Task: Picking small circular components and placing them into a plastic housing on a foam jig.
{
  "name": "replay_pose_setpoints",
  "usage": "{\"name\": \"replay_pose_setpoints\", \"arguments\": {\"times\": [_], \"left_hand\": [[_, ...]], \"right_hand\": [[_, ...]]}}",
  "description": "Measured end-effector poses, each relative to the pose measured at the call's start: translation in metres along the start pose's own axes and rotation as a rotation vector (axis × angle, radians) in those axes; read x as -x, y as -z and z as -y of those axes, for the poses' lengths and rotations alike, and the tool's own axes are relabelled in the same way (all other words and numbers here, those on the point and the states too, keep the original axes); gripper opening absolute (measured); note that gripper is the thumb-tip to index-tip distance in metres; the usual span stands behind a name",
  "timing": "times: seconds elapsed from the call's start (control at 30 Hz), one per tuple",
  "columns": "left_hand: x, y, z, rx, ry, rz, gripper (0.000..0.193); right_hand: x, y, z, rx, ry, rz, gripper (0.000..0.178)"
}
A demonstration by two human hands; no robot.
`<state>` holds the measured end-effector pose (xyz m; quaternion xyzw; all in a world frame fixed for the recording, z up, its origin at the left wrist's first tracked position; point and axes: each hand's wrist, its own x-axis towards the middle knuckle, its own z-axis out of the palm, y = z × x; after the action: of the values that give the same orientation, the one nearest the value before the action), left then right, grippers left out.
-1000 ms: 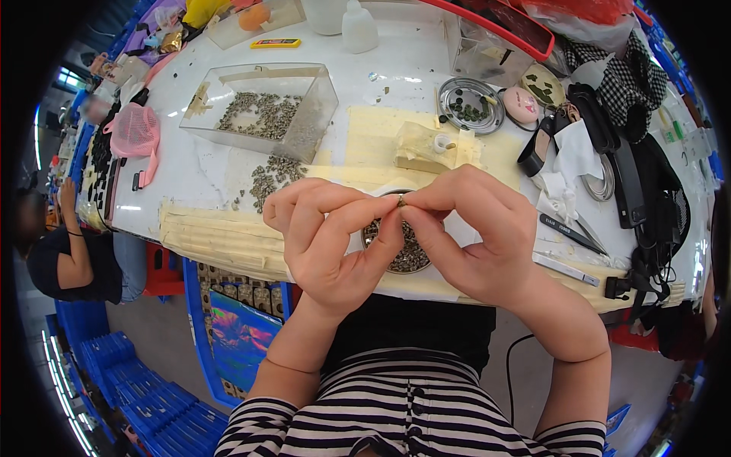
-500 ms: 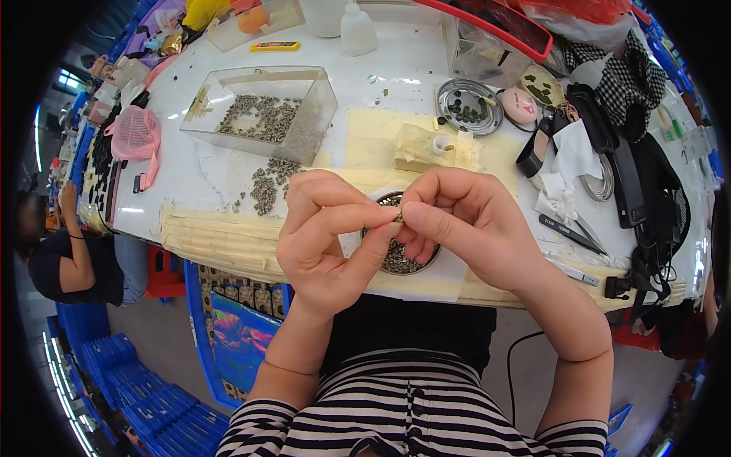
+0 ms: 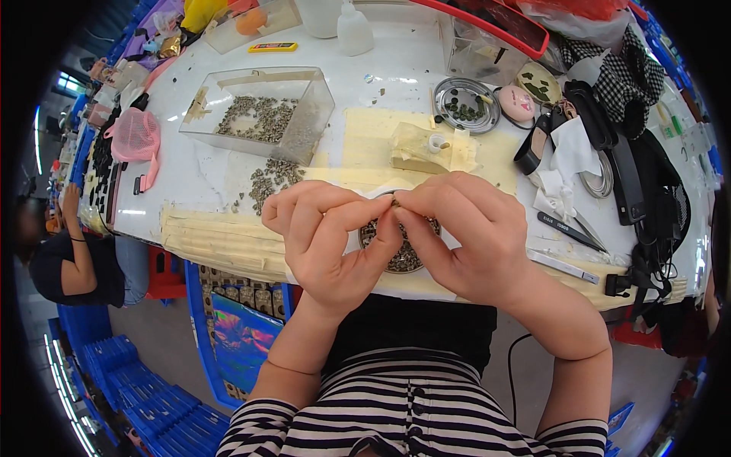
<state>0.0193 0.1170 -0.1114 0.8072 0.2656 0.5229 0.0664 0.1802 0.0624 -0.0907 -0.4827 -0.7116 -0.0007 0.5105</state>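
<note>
My left hand (image 3: 324, 240) and my right hand (image 3: 476, 240) meet at their fingertips over a round dish (image 3: 418, 270) of small grey-brown metal parts (image 3: 402, 257). A tiny metal part (image 3: 394, 202) is pinched where the two hands' thumbs and index fingers come together; the fingers cover most of it, and its exact kind is too small to tell. Beyond my left hand lies a loose heap of similar parts (image 3: 266, 183). Behind that heap, a clear plastic box (image 3: 324, 95) holds more of them.
A tape-wrapped block (image 3: 411, 156) with a white ring sits behind the dish. A metal plate (image 3: 499, 114) carries dark green pieces. Tweezers (image 3: 571, 231) and a silver tool (image 3: 563, 266) lie on the right. Another person (image 3: 72, 259) sits at far left.
My right hand has turned, its fingers drawing together so index and thumb pinch at the part. Both hands' fingertips have shifted slightly away from me.
</note>
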Motion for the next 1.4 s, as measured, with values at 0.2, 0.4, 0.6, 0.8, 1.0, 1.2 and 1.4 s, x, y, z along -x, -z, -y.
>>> {"name": "replay_pose_setpoints", "arguments": {"times": [0.2,0.4,0.6,0.8,1.0,1.2,1.4], "left_hand": [[0.002,-0.001,0.002,0.030,0.031,0.013,0.023],[0.000,0.000,0.007,0.291,0.120,0.001,0.021],[-0.001,0.003,0.009,0.454,0.163,0.028,0.019],[0.000,0.003,0.011,0.465,0.206,0.053,0.017],[-0.001,-0.001,0.001,0.096,0.041,-0.019,0.020],[0.001,-0.002,-0.001,-0.013,-0.011,-0.037,0.021],[0.003,-0.002,0.009,0.355,0.172,0.014,0.017]], "right_hand": [[0.002,0.001,-0.001,-0.061,-0.081,0.066,0.010],[-0.003,0.011,0.004,-0.835,-0.787,0.241,0.016],[-0.009,0.017,0.003,-1.061,-0.957,0.348,0.017],[-0.004,0.012,0.006,-0.989,-0.876,0.254,0.015],[-0.001,0.003,0.005,-0.111,-0.130,0.042,0.008],[0.000,0.004,0.003,-0.025,-0.108,0.080,0.007],[-0.002,0.006,0.006,-0.595,-0.638,0.176,0.010]]}}
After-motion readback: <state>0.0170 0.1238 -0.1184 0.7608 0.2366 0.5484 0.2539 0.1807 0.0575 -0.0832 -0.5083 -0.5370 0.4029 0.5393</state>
